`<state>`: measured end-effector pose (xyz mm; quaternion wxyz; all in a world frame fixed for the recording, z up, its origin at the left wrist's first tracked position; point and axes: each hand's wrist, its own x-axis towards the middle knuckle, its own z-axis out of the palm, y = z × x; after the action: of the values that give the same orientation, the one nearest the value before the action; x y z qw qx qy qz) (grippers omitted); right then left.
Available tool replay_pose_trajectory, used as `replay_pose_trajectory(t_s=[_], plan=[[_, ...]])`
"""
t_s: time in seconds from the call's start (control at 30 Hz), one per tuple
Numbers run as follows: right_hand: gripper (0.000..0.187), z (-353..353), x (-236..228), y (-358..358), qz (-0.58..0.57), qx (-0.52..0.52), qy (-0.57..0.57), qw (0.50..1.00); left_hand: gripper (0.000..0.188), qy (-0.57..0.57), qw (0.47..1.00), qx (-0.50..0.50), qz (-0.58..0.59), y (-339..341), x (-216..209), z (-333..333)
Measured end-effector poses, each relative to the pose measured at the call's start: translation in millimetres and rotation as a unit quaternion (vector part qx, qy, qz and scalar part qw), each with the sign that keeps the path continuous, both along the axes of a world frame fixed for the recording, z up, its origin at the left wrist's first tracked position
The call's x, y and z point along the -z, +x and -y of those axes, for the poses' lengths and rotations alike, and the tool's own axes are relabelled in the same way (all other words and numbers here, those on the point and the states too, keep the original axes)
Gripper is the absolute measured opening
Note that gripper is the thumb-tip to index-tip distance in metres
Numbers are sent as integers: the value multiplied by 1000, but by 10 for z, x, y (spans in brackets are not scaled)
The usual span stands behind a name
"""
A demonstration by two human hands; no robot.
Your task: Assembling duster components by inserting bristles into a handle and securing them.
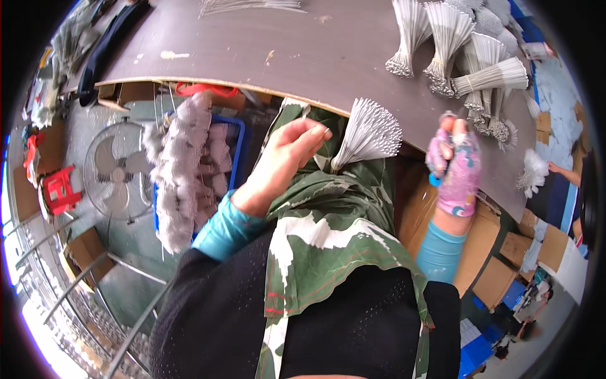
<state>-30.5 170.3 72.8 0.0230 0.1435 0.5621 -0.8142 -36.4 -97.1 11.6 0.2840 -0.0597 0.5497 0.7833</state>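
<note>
My left hand (pixel 290 155), bare below a teal sleeve, is closed with the thumb and fingertips pressed together. Anything between them is too small to make out. Right of it, a fanned bundle of thin white wire stems (pixel 370 134) stands on my lap against the green and white camouflage apron (pixel 334 237). Near the table edge is my right hand (pixel 457 165), in a pink patterned glove with the fingertips bare. Its fingers are curled in, and what they hold, if anything, is hidden. Both hands are apart from the bundle.
Several tied wire-stem bundles (pixel 447 41) lie on the brown table (pixel 303 54) at the far right. Left of me, fluffy grey strands (pixel 183 167) hang over a blue crate (pixel 237 142), beside a floor fan (pixel 118 174). A cardboard box (pixel 478 252) stands right; another person's arm (pixel 568 174) reaches in.
</note>
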Motion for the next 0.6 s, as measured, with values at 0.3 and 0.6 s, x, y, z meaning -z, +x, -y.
replay_pose_trajectory(t_s=[0.3,0.6], plan=[[26,671,46,109,125,-217,-52,967,16,116,992,7,44,-63,-52,-16],[26,764,42,102,210,-292,-40,932,14,83,996,25,-24,-50,-26,-104]])
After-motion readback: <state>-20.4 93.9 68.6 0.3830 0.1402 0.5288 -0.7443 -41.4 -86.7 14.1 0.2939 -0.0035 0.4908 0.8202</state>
